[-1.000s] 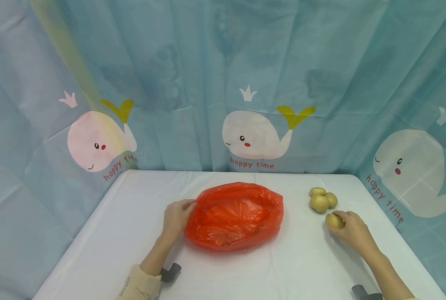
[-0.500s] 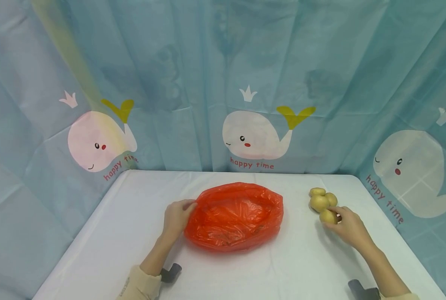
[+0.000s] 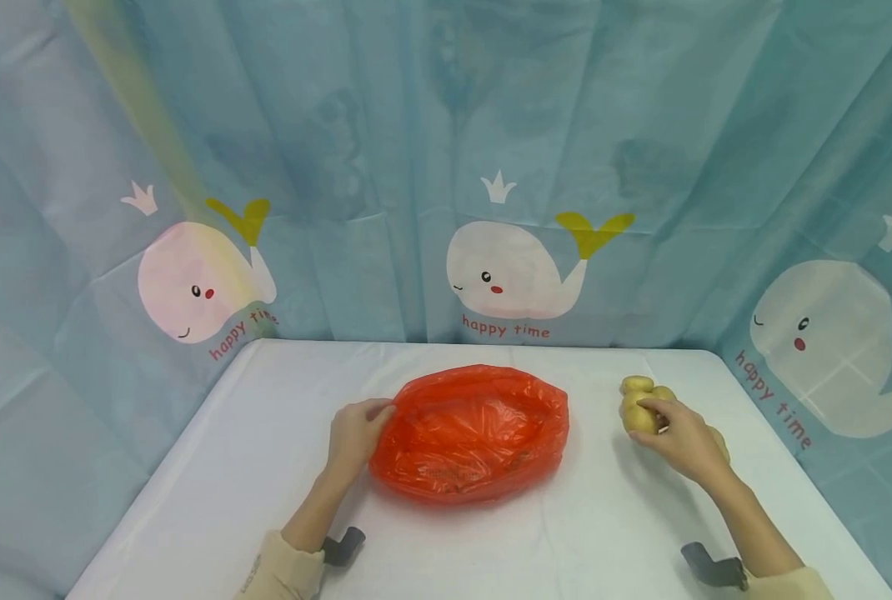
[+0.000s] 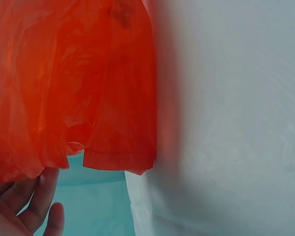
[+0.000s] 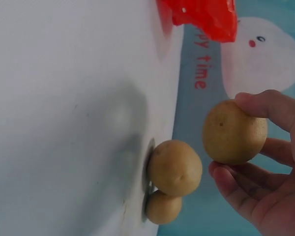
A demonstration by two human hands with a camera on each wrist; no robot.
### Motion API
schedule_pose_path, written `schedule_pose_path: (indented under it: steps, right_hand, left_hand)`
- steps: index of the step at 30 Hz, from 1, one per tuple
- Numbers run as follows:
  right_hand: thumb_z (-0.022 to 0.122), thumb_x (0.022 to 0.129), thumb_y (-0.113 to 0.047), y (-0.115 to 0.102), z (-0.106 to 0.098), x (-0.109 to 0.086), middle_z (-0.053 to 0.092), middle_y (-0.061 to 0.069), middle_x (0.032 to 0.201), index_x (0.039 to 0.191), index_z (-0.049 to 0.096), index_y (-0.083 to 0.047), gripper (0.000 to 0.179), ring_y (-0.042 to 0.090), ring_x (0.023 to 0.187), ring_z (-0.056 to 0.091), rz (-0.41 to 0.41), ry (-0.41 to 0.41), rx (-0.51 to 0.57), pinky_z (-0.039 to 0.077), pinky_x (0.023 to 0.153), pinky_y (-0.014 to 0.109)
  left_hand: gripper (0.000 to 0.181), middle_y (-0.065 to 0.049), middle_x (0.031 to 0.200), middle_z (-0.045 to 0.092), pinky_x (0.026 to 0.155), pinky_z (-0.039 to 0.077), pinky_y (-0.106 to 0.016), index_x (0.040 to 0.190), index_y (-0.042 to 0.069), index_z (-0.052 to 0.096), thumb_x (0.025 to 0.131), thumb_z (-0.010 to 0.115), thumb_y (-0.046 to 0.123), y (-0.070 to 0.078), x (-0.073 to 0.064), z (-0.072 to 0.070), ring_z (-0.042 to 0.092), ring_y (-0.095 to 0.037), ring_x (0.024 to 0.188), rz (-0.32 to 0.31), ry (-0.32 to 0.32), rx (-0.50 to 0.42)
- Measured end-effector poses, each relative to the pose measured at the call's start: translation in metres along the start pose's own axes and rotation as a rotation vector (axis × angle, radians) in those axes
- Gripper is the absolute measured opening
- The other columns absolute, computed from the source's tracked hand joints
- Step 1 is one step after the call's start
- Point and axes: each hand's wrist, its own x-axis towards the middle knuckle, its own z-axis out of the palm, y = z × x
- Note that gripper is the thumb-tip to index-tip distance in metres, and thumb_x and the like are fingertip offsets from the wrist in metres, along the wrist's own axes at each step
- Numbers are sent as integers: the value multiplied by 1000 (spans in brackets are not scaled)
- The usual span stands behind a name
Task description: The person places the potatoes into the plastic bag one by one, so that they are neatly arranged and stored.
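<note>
A red plastic bag (image 3: 468, 433) with a wide open mouth sits on the table. My left hand (image 3: 356, 433) pinches its left rim; in the left wrist view the fingers (image 4: 42, 196) are at the bag's edge. To the right of the bag, my right hand (image 3: 679, 442) grips a round yellow potato (image 5: 234, 132) between thumb and fingers, raised off the table. Behind the held potato lie other potatoes, among them a small one (image 3: 637, 384). Another potato (image 3: 720, 446) shows partly past the right side of my right hand.
The white-covered table (image 3: 551, 533) ends at a light blue curtain (image 3: 386, 275) printed with whales. Two loose potatoes, a larger one (image 5: 174, 168) and a smaller one (image 5: 163, 207), stand near the held potato in the right wrist view.
My right hand has moved left and slightly away with the potato, which now overlaps the group behind. A potato has come into view beside that hand. The left hand and bag stay put.
</note>
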Motion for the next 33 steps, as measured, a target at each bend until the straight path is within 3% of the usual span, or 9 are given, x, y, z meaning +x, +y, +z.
schedule_pose_path:
  steps: [9, 16, 24, 33]
  right_hand:
    - [79, 80, -15, -14, 4, 11, 61, 24, 103, 121, 60, 10, 52, 31, 88, 62, -18, 7, 33, 51, 67, 28]
    - [79, 80, -14, -25, 10, 23, 64, 21, 106, 118, 64, 5, 46, 29, 91, 58, -52, 3, 49, 50, 68, 22]
    - [77, 82, -19, -40, 10, 34, 64, 22, 112, 123, 62, 1, 48, 32, 94, 61, -52, -34, 75, 55, 74, 35]
    - [77, 82, -20, -53, 12, 42, 65, 20, 111, 124, 62, -1, 49, 30, 92, 63, -53, -61, 80, 59, 73, 37]
  left_hand:
    - [28, -12, 111, 74, 96, 53, -49, 115, 6, 72, 94, 65, 24, 0, 1, 0, 67, -32, 110, -10, -3, -12]
    - [28, -12, 112, 73, 97, 53, -49, 116, 7, 72, 94, 65, 24, 1, 1, 0, 66, -32, 110, -19, -14, -6]
    - [29, -12, 113, 73, 97, 53, -48, 117, 8, 71, 94, 64, 24, 0, 4, 0, 66, -31, 111, -17, -13, -18]
    - [28, -12, 112, 73, 96, 54, -47, 116, 7, 72, 94, 64, 24, -1, 3, 1, 67, -31, 110, -9, -10, -12]
